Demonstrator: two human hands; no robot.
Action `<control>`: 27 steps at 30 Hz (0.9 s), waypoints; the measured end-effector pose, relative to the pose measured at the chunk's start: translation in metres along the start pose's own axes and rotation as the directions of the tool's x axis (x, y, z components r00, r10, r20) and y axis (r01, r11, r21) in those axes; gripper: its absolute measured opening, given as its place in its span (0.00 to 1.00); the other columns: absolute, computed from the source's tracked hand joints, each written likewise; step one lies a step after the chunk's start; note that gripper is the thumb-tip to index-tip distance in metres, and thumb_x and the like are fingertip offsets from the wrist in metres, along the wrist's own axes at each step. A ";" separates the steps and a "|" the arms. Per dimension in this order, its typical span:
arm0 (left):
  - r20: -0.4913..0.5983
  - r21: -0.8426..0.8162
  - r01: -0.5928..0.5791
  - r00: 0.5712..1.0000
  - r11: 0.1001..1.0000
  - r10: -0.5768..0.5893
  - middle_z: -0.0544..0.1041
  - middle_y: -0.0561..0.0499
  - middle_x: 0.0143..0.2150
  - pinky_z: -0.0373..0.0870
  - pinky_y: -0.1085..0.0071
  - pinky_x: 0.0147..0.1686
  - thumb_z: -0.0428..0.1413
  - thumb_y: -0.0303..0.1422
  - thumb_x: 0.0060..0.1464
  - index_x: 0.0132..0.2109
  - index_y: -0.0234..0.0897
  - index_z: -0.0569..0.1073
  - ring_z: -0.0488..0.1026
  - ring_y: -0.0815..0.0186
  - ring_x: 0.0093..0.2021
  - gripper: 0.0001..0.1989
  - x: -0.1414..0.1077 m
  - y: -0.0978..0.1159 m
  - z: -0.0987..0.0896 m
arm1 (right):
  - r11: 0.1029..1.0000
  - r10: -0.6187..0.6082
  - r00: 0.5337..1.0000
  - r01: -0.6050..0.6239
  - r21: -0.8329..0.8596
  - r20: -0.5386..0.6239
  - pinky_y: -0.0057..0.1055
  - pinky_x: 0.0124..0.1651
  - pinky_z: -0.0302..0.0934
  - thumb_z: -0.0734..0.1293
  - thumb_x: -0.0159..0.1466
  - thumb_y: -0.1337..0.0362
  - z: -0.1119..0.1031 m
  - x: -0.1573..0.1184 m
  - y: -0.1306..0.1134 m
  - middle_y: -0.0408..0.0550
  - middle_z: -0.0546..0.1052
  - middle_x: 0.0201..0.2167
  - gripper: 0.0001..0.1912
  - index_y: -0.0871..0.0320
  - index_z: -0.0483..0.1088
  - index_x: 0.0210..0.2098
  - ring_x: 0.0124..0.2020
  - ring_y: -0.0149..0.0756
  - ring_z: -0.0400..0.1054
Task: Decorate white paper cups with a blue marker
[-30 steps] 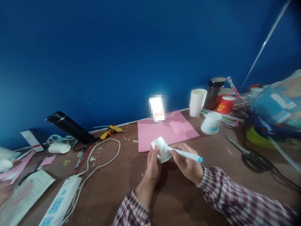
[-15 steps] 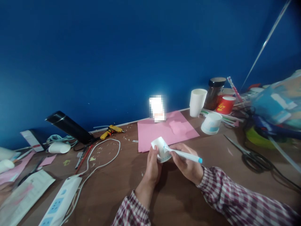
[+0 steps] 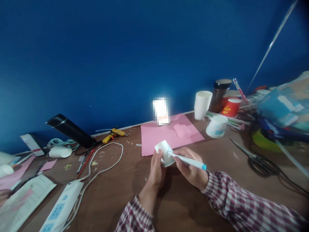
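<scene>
the right hand grips a white felt-tip marker with a blue end, its tip at the white paper cup piece; the left hand pinches that piece, thumb on its near left, above the brown table and just near of the pink paper sheets. the curved, unsupported paper might flex under the tip, or a slipping thumb could let it turn, and either would skew the line; fingers dragging over wet ink could smear it. at far right, yellow characters on the red paper cup are too small to read. at far left, the white box has a red mark, also illegible. no brand can be made out.
</scene>
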State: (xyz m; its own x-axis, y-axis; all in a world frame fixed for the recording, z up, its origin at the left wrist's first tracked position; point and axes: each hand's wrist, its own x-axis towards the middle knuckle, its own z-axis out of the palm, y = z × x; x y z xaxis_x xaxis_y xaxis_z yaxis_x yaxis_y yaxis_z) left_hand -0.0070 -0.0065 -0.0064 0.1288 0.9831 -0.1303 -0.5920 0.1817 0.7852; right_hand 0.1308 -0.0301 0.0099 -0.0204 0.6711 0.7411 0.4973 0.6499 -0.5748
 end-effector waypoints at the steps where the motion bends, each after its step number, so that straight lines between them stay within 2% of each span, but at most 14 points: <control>1: -0.004 -0.003 0.001 1.000 1.000 -0.001 0.76 0.49 0.35 0.67 0.70 0.37 0.61 0.44 0.54 0.41 0.33 0.73 0.71 0.67 0.34 0.17 0.000 0.000 0.000 | 1.000 -0.001 1.000 0.001 -0.001 0.002 0.30 0.36 0.67 0.65 0.66 0.70 0.000 0.000 0.000 0.47 0.77 0.31 0.05 0.57 0.71 0.41 0.31 0.34 0.72; 14: 0.008 -0.007 -0.002 1.000 1.000 0.002 0.75 0.50 0.33 0.68 0.71 0.36 0.61 0.44 0.55 0.40 0.33 0.73 0.70 0.68 0.32 0.17 0.001 -0.001 0.000 | 1.000 0.003 1.000 -0.003 -0.002 0.008 0.30 0.37 0.68 0.65 0.66 0.70 0.001 0.000 0.001 0.46 0.77 0.31 0.05 0.57 0.71 0.41 0.31 0.34 0.72; 20: 0.015 0.004 0.013 1.000 1.000 -0.013 0.76 0.49 0.36 0.68 0.69 0.39 0.60 0.44 0.55 0.42 0.34 0.73 0.72 0.66 0.35 0.17 -0.001 -0.001 0.000 | 1.000 0.006 1.000 -0.006 -0.023 0.011 0.30 0.36 0.67 0.65 0.66 0.69 0.001 0.001 0.000 0.47 0.77 0.31 0.05 0.57 0.72 0.41 0.31 0.35 0.72; 27: 0.021 0.023 0.005 1.000 1.000 -0.005 0.75 0.50 0.35 0.68 0.69 0.38 0.61 0.46 0.54 0.42 0.35 0.73 0.71 0.66 0.35 0.18 -0.001 -0.001 0.000 | 0.999 -0.024 1.000 0.023 -0.031 -0.002 0.30 0.37 0.67 0.65 0.66 0.70 0.001 0.002 -0.001 0.47 0.77 0.31 0.05 0.58 0.71 0.41 0.32 0.35 0.72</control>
State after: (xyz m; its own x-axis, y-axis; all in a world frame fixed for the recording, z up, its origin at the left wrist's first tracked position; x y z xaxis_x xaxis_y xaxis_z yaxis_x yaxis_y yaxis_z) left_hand -0.0062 -0.0079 -0.0066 0.1488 0.9813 -0.1219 -0.5727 0.1860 0.7984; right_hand 0.1298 -0.0288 0.0116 -0.0301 0.6547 0.7553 0.5237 0.6539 -0.5460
